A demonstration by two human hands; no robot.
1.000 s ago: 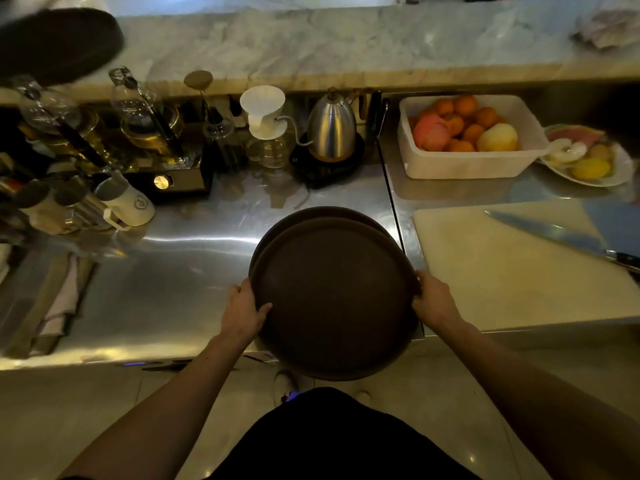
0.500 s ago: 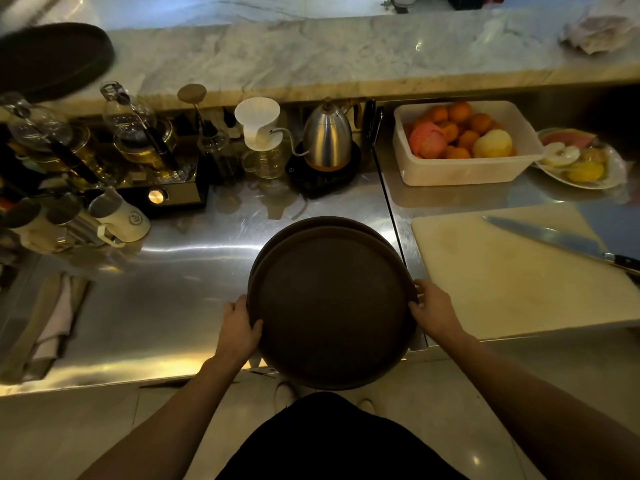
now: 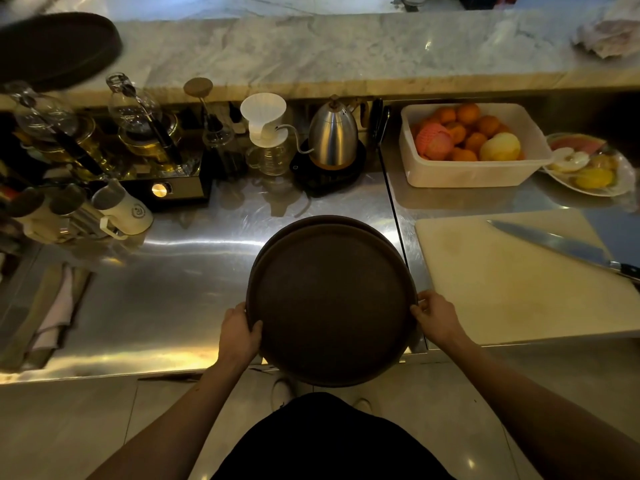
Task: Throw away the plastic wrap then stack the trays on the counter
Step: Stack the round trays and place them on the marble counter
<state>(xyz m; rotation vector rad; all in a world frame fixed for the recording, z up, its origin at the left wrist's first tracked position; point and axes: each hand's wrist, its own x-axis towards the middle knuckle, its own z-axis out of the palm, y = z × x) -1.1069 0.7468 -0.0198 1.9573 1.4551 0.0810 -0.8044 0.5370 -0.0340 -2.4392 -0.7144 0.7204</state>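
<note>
Two round dark brown trays (image 3: 332, 303) lie stacked, the lower one's rim (image 3: 311, 221) peeking out at the far side. They overhang the front edge of the steel counter (image 3: 166, 289). My left hand (image 3: 239, 332) grips the stack's left rim and my right hand (image 3: 438, 315) grips its right rim. A third dark tray (image 3: 55, 50) rests on the marble ledge at the far left. Crumpled plastic wrap (image 3: 609, 32) lies on the ledge at the far right.
A white cutting board (image 3: 512, 289) with a large knife (image 3: 561, 245) sits right of the trays. Behind stand a steel kettle (image 3: 332, 136), a white dripper (image 3: 265, 123), a fruit tub (image 3: 471, 147), a fruit plate (image 3: 588, 168). Glass brewers and cups (image 3: 121, 213) crowd the left.
The stacked trays and both hands have shifted slightly toward the counter's front edge; the view has tipped a little, showing more of the marble ledge.
</note>
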